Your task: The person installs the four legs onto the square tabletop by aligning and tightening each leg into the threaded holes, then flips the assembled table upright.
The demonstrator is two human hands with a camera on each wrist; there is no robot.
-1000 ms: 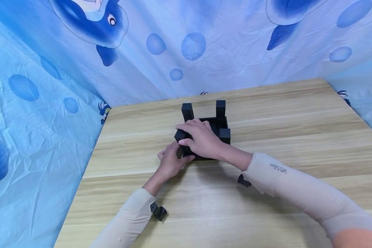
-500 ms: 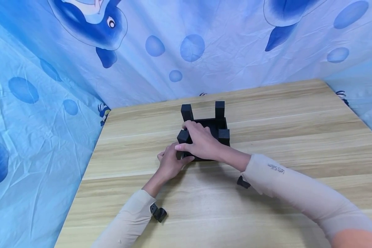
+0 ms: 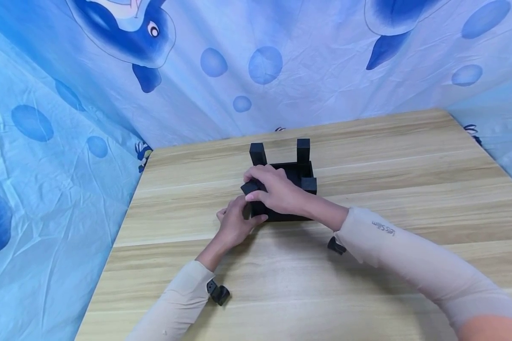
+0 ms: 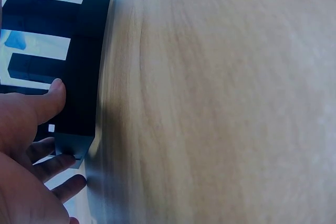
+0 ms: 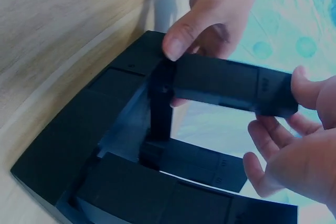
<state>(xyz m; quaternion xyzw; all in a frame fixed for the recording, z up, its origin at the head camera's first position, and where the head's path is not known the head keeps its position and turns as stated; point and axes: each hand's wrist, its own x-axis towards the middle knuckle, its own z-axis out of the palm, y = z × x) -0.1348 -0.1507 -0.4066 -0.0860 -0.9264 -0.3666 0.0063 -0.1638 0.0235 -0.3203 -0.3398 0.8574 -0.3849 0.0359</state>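
Observation:
A small black piece of furniture, like an upturned stool, stands on the wooden table with its square legs pointing up from a shallow rectangular frame. My right hand grips the upper end of the near-left leg, thumb on one side and fingers on the other. That leg's top sits turned at an angle to the frame. My left hand holds the frame's near-left corner, thumb along the near side and fingers round the left side. In the left wrist view, its thumb lies against the frame.
The other legs stand upright, among them the far-left leg, the far-right leg and the near-right leg. Behind the wooden table hangs a blue curtain with sea-animal prints; more curtain hangs at the left.
The right hand let its fingers shift round the near-left leg, then closed on it again. The leg's top has turned and swung slightly left. The left hand keeps its place at the corner.

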